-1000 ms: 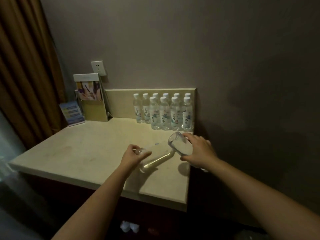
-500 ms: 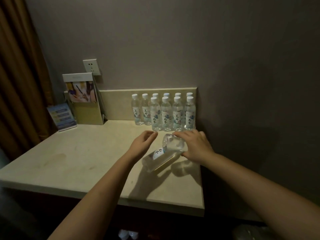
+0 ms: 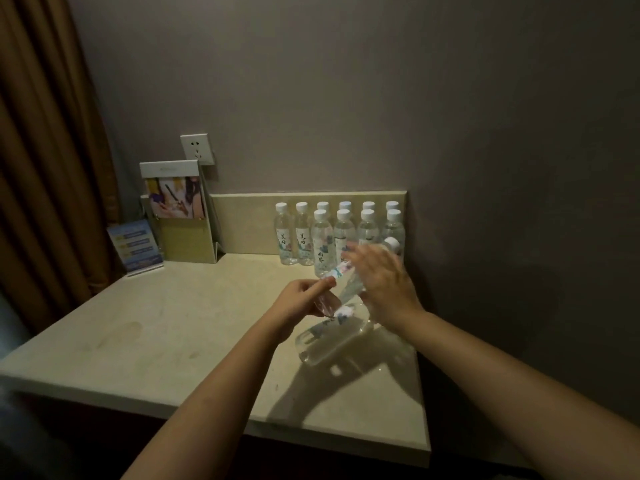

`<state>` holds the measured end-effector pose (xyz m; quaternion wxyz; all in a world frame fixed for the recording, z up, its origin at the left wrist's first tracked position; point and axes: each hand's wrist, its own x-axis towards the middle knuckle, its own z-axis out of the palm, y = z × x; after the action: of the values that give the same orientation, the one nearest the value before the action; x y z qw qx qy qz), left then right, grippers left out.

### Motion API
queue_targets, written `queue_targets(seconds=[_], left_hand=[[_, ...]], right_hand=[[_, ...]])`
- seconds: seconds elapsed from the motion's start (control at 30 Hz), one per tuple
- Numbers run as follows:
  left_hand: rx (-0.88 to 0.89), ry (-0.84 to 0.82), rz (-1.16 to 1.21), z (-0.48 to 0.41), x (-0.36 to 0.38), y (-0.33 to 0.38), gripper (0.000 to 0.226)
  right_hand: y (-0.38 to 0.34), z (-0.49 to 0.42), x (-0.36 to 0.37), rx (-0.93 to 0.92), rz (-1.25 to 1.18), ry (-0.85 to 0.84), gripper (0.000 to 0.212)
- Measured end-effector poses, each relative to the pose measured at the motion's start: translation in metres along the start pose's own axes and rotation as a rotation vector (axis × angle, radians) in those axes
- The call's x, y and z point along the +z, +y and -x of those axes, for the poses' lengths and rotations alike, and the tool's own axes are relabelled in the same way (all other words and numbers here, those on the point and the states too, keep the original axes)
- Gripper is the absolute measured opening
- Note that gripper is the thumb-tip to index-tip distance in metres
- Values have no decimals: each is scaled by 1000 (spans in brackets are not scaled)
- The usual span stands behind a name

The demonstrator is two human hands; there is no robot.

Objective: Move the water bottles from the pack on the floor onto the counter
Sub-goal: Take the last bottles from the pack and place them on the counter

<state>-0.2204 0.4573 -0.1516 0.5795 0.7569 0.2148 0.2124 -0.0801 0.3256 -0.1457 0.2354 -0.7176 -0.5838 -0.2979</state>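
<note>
Left hand (image 3: 300,301) around tilted bottle (image 3: 346,284)

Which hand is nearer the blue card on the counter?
Left. The left hand is right of the card, mid-counter; the right hand is farther right, before the standing bottles.

The right hand (image 3: 381,282) is motion-blurred and hides the middle of the tilted bottle (image 3: 341,271); whether it grips cannot be told. Front bottles (image 3: 322,244) cover four back bottles (image 3: 345,205) up to the caps. Label print (image 3: 302,241) is too small to read.
</note>
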Motion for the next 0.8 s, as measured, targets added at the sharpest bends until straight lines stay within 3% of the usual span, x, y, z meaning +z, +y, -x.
queue_targets(seconds=[0.13,0.27,0.33,0.47,0.63,0.8], left_hand=[[28,173,26,-6,-5,2,38],[38,279,-9,-9,-13,0,40],[45,312,-22,-10,-17,-3,41],[61,312,-132,-17,-23,-8,51],[39,366,-354,-26,-27,-22,61],[-59,329,-420,-33,-41,-53,57]], right_hand=[[8,-17,2,454,-354,45,74],[11,-48,9,789,-1109,-205,45],[5,-59,15,795,-1192,-250,49],[-3,-71,29,734,-1159,-182,67],[-12,-77,52,564,-1109,-153,64],[-29,-74,84,452,-1003,-263,68]])
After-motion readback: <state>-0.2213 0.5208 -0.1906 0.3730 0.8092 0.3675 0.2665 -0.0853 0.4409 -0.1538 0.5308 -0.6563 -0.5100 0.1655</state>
